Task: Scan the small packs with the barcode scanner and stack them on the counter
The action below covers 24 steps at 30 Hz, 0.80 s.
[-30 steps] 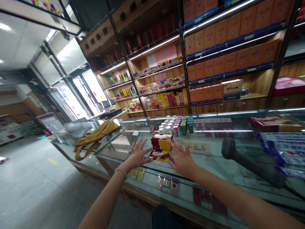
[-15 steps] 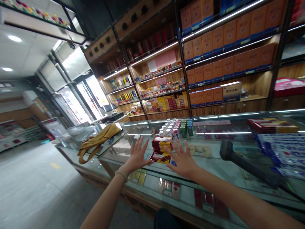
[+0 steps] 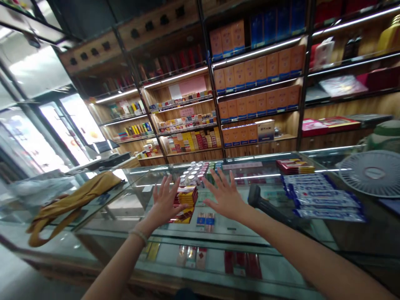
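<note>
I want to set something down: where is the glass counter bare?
Bare glass: between the mustard bag and left hand; behind the scanner, left of the maroon stack. Crowded: red-yellow packs and tubs; blue packets right of the scanner.

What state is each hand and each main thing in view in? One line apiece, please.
Left hand: open, spread
Right hand: open, spread
Red-and-yellow packets by left hand: stacked, partly hidden
Blue-and-white packets: overlapping, flat
White-topped containers: upright, grouped
Scanner: lying down
Mustard bag: lying limp
Shelf lights: lit
</note>
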{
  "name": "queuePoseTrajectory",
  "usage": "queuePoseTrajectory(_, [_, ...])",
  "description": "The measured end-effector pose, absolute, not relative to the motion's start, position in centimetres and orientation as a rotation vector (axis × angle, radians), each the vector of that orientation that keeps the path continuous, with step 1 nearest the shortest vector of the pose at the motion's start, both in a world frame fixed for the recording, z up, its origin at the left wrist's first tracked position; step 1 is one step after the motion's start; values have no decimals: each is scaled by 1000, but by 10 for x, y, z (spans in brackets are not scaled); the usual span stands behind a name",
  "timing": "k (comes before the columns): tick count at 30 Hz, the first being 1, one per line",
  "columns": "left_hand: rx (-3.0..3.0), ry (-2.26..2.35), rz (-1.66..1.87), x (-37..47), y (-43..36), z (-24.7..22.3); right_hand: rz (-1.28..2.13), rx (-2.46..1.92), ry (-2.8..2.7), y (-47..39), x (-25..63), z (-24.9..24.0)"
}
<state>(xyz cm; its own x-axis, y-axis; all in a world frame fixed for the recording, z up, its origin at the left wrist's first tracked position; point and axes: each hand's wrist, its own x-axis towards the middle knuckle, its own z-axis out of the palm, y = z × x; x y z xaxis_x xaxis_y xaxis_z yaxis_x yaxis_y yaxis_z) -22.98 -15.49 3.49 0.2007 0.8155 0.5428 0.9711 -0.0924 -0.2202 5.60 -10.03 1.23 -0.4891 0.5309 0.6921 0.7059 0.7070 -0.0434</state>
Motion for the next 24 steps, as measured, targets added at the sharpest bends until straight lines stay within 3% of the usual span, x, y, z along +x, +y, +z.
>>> queuePoseTrajectory(24, [-1972,-1645,-901,-6,-25,44,-487,-1454,-1920,-19,236,32])
